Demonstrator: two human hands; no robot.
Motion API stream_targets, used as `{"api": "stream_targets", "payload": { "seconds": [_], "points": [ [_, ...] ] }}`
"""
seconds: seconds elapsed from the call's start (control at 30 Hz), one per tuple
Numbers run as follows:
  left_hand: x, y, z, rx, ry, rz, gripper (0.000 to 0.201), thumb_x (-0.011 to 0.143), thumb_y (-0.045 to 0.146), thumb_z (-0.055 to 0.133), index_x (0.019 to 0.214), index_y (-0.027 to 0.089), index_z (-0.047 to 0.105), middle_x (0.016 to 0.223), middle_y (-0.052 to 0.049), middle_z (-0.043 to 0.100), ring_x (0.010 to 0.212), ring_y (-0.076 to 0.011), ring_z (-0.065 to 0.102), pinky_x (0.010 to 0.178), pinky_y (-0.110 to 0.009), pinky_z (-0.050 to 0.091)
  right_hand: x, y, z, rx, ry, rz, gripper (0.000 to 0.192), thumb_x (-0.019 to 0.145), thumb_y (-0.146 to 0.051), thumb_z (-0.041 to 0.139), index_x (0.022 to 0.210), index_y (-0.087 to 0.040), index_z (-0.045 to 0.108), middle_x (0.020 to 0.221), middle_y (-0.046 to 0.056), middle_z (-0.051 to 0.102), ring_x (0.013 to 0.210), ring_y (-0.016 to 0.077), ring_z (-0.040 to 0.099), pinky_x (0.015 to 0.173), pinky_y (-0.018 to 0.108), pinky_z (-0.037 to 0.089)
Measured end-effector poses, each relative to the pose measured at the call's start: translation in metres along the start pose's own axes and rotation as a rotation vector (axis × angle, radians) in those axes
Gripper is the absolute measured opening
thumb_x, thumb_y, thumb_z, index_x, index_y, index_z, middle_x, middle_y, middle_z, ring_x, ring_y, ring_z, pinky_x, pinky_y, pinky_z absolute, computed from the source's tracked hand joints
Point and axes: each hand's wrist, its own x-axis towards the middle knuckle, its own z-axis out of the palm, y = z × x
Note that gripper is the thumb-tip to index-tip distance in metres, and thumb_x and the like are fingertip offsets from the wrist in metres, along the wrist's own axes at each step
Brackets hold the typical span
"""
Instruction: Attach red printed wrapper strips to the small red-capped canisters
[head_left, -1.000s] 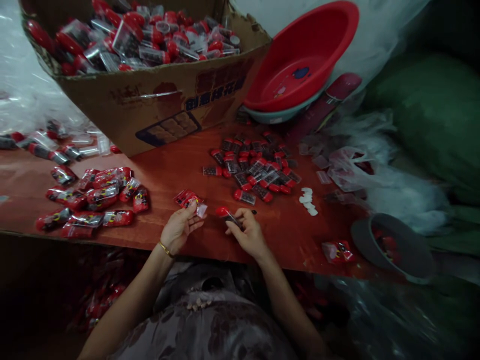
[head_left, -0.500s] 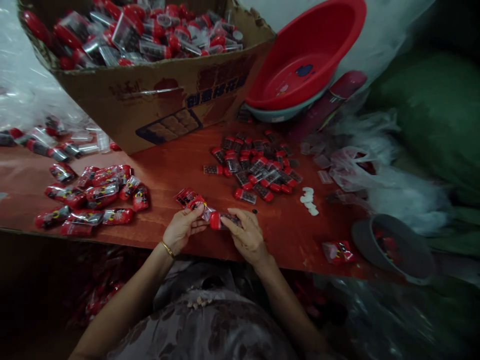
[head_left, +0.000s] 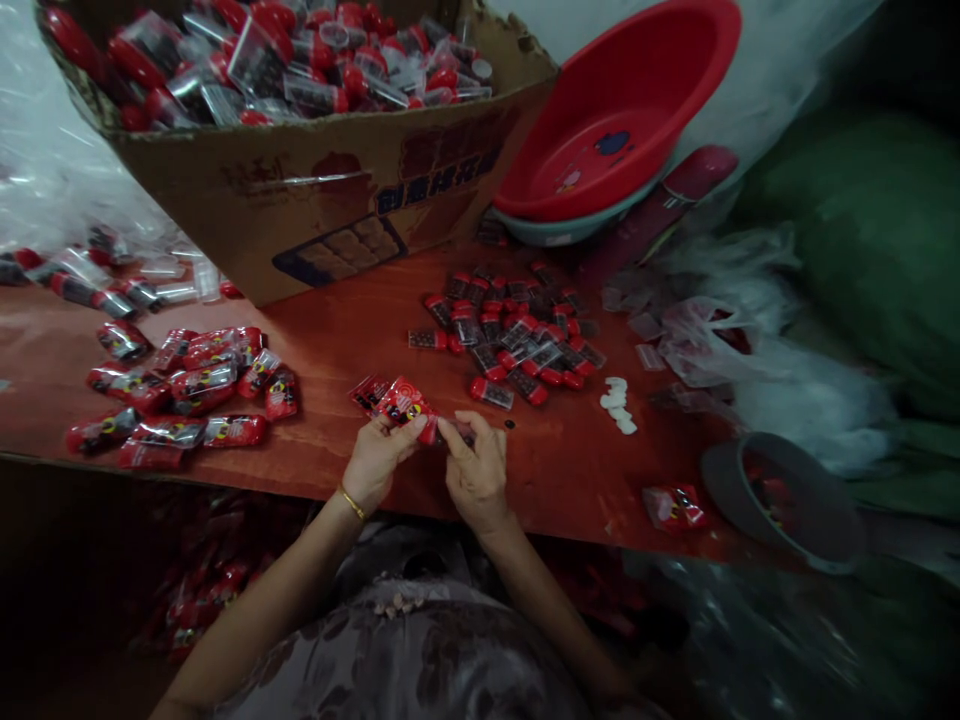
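My left hand (head_left: 377, 462) pinches a red printed plastic wrapper (head_left: 405, 398) between thumb and fingers. Close beside it, my right hand (head_left: 480, 472) is closed on a small clear tube with a red cap and dark contents, mostly hidden by the fingers. Tube and wrapper meet between my hands; how far the tube is inside cannot be made out. More flat red wrappers (head_left: 366, 392) lie on the table just beyond my left hand. Past my right hand is a pile of red-capped tubes (head_left: 517, 330) with dark pieces inside.
Wrapped red packs (head_left: 202, 385) lie at the left. A cardboard box (head_left: 315, 190) full of tubes stands behind, beside a tilted red basin (head_left: 622, 120). White pieces (head_left: 617, 405), a single pack (head_left: 675, 507), a grey container (head_left: 787, 500) and plastic bags (head_left: 720, 340) are at the right.
My hands have come closer together, the left moving right. The red cap, plainly visible before, is now largely covered by the wrapper and fingers, and the wrapper's printed face shows more.
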Motion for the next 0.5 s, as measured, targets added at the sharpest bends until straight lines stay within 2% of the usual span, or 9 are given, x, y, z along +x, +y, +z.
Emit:
{"api": "stream_targets", "payload": {
  "seconds": [0.13, 0.23, 0.3, 0.4, 0.5],
  "points": [
    [0.004, -0.006, -0.005, -0.027, 0.022, 0.083, 0.040, 0.040, 0.030, 0.086, 0.066, 0.012, 0.062, 0.056, 0.003, 0.062, 0.046, -0.0034, 0.051, 0.051, -0.016, 0.042, 0.006, -0.006, -0.003, 0.166, -0.146, 0.184, 0.050, 0.083, -0.016, 0.051, 0.133, -0.020, 0.044, 0.118, 0.013, 0.054, 0.107, 0.0232, 0.055, 0.088, 0.039, 0.047],
    [0.006, -0.008, -0.008, 0.002, 0.059, 0.118, 0.042, 0.040, 0.031, 0.086, 0.069, 0.012, 0.062, 0.059, 0.003, 0.063, 0.049, -0.0047, 0.052, 0.051, -0.018, 0.042, 0.008, -0.002, -0.006, 0.245, -0.242, 0.339, 0.042, 0.084, -0.027, 0.054, 0.126, -0.021, 0.051, 0.106, 0.010, 0.063, 0.096, 0.0208, 0.061, 0.082, 0.033, 0.052],
    [0.006, -0.009, -0.009, 0.016, 0.047, 0.094, 0.044, 0.039, 0.033, 0.086, 0.071, 0.012, 0.064, 0.063, 0.000, 0.066, 0.054, -0.0070, 0.056, 0.054, -0.019, 0.043, 0.007, 0.000, -0.005, 0.263, -0.254, 0.400, 0.037, 0.084, -0.031, 0.056, 0.120, -0.022, 0.055, 0.099, 0.008, 0.066, 0.090, 0.0199, 0.064, 0.079, 0.032, 0.053],
    [0.005, -0.010, -0.007, 0.003, -0.001, 0.089, 0.040, 0.045, 0.035, 0.084, 0.071, 0.012, 0.065, 0.061, 0.001, 0.064, 0.054, -0.0068, 0.056, 0.056, -0.018, 0.043, 0.004, -0.001, -0.001, 0.282, -0.222, 0.453, 0.034, 0.084, -0.032, 0.056, 0.116, -0.022, 0.056, 0.101, 0.007, 0.067, 0.091, 0.0198, 0.064, 0.081, 0.033, 0.053],
    [0.003, -0.015, -0.006, -0.073, -0.022, 0.112, 0.037, 0.050, 0.038, 0.082, 0.070, 0.013, 0.065, 0.064, 0.000, 0.065, 0.058, -0.0081, 0.059, 0.060, -0.019, 0.045, 0.001, -0.006, 0.002, 0.248, -0.173, 0.447, 0.033, 0.085, -0.033, 0.055, 0.115, -0.021, 0.056, 0.102, 0.007, 0.067, 0.092, 0.0195, 0.064, 0.082, 0.033, 0.052]
  ]
}}
